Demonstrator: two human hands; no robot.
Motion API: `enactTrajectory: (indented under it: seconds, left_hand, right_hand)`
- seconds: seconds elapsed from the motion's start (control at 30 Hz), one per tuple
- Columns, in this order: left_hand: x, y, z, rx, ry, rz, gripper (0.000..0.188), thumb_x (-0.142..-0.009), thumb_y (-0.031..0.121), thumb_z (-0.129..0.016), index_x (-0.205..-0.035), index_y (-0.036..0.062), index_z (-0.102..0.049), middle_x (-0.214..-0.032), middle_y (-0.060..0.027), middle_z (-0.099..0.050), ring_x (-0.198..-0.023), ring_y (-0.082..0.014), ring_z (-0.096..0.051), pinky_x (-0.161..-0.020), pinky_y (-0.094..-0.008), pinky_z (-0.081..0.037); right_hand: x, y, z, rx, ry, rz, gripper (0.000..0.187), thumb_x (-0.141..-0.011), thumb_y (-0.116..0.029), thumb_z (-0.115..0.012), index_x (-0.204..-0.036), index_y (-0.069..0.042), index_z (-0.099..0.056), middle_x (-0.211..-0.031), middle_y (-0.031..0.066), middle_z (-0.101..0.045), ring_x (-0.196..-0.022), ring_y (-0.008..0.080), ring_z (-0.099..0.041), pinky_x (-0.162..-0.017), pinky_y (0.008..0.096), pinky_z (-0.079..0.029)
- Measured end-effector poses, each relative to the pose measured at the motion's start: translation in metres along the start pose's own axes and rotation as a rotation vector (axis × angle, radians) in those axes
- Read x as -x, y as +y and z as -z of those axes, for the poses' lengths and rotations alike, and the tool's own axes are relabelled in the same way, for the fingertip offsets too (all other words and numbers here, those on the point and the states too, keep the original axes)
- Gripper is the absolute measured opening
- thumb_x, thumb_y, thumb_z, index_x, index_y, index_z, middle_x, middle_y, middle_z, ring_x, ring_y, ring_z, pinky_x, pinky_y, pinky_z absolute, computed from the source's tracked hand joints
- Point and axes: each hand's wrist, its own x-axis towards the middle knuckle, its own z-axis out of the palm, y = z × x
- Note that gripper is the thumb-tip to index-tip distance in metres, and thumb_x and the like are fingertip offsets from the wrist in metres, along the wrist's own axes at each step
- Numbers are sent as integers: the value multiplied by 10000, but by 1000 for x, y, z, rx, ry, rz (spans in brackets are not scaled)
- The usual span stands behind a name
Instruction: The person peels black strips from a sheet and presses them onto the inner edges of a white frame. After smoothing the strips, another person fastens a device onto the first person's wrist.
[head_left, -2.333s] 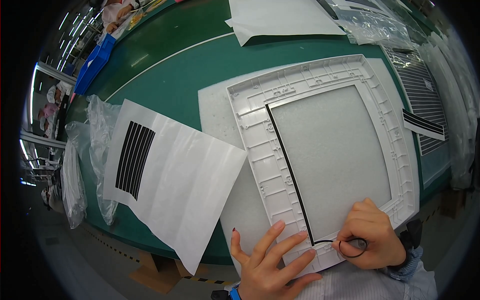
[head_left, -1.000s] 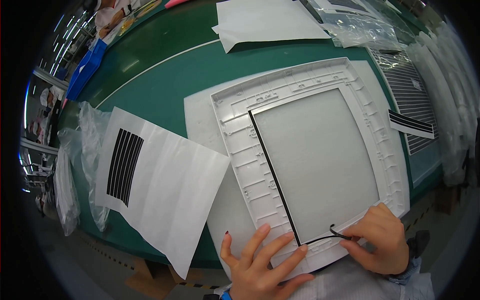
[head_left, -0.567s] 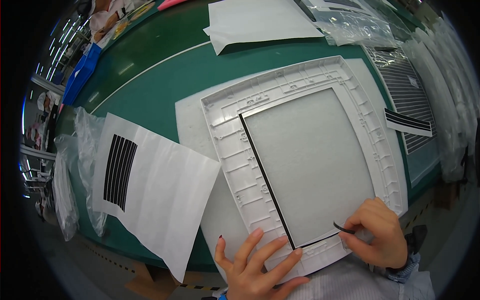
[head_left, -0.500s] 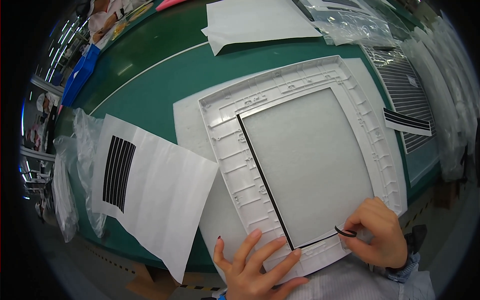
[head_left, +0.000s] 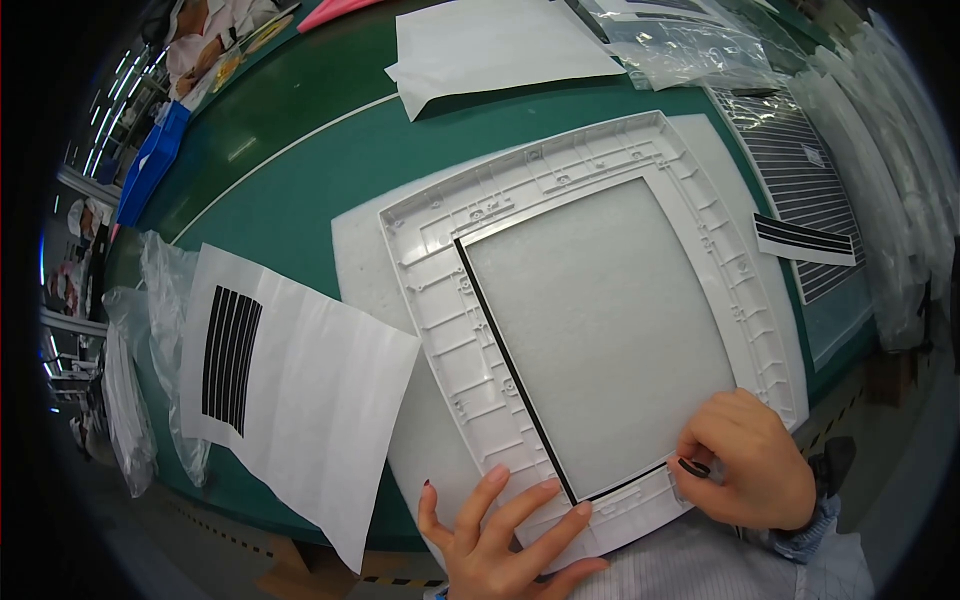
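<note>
A white plastic frame (head_left: 437,308) with a large rectangular opening lies in front of me, ribbed side up. One black adhesive strip (head_left: 513,371) runs down the left edge of the opening. Along the near edge a second black strip (head_left: 628,483) extends from the corner toward my right hand (head_left: 745,462), which pinches it; its loose end curls up by the fingers. My left hand (head_left: 510,535) is open, fingers spread, with fingertips resting on the frame beside the near left corner.
Under the frame is a white foam sheet (head_left: 362,250) on a green table (head_left: 300,215). A white backing sheet with black strips (head_left: 232,360) lies left; a striped sheet (head_left: 790,165) and a smaller strip card (head_left: 805,240) lie right. Plastic bags (head_left: 870,190) and white paper (head_left: 500,50) surround these.
The whole view has shifted slightly. My right hand still pinches the strip, its curled end now lying closer against the fingers. My left hand stays at the corner.
</note>
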Motion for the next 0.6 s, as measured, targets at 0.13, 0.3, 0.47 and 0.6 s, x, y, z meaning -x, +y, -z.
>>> enactTrajectory:
  seconds: [0.13, 0.3, 0.47, 0.6]
  left_hand:
    - [1, 0, 0, 7, 2, 2, 436, -765, 603, -625, -960, 236, -755, -1109, -34, -637, -1264, -296, -439, -1137, -507, -13]
    - [0, -1, 0, 4, 9, -10, 438, -763, 604, -626, -954, 233, -755, -1113, -35, -639, -1263, -294, -440, -1136, -506, -18]
    - [1, -2, -1, 2, 6, -7, 448, -765, 617, -618, -954, 234, -755, -1114, -33, -640, -1266, -290, -439, -1137, -505, -14]
    - [2, -2, -2, 8, 12, -1, 458, -768, 627, -610, -960, 237, -754, -1114, -29, -641, -1267, -285, -438, -1139, -505, -11]
  right_hand:
    - [-2, 1, 0, 41, -14, -4, 177, -659, -40, -711, -691, -76, -541, -619, 32, -511, -574, 204, -484, -562, 319, -349]
    - [-5, -1, 4, 60, -68, -2, 170, -671, -59, -691, -693, -74, -523, -618, 43, -501, -585, 220, -496, -572, 331, -356]
    - [-8, -1, 6, 54, -116, 1, 164, -698, -76, -668, -693, -73, -504, -618, 54, -488, -600, 237, -503, -581, 346, -359]
    - [-9, 1, 5, 71, -115, 17, 171, -668, -67, -694, -690, -73, -524, -610, 40, -509, -576, 215, -511, -574, 326, -367]
